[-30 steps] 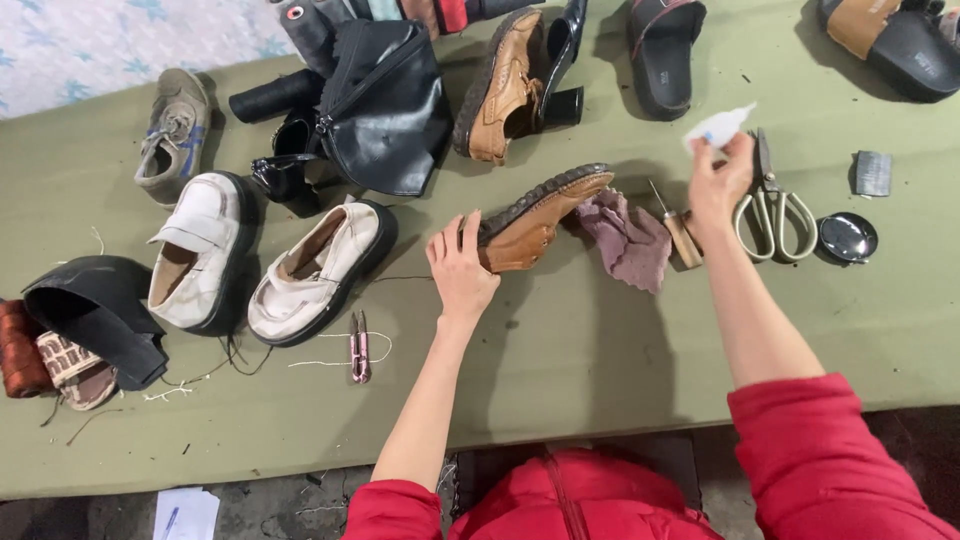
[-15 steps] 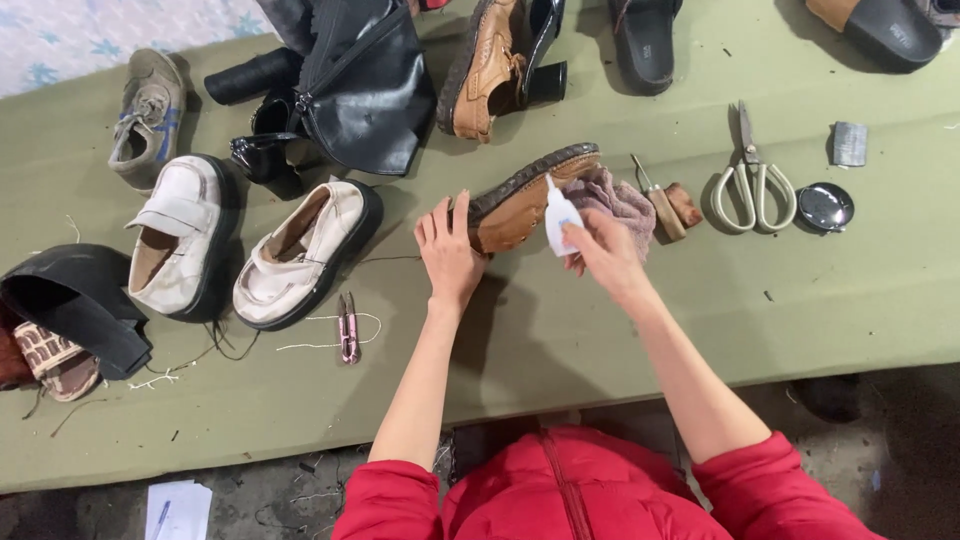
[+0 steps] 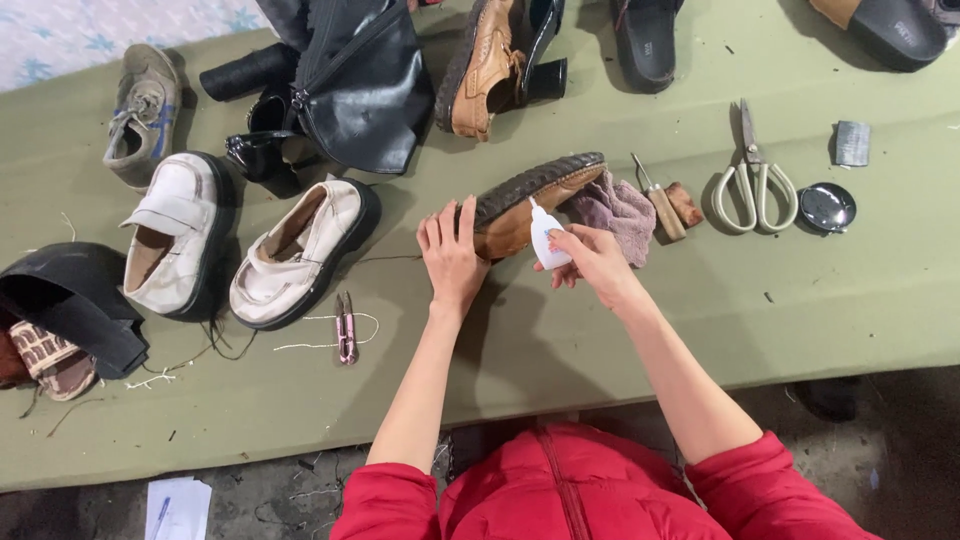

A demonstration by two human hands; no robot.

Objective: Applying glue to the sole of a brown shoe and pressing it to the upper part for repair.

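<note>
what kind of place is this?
Likely a shoe-repair bench. Worn shoes lie across a green table, with scissors and an awl. The right hand holds a small white bottle to a brown shoe.

Bystander items on the green counter point(image 3: 820, 300).
White shoes point(image 3: 300, 255) at left; scissors point(image 3: 757, 178), round tin point(image 3: 828, 207), awl point(image 3: 658, 200) at right; black bag point(image 3: 365, 90) behind.

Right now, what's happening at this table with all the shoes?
A person in a red jacket is working on a brown shoe that lies on its side on a green table. The left hand presses the shoe down, while the right hand holds a small white bottle with its tip at the shoe's sole edge. A cloth, scissors and two white shoes lie nearby.
</note>
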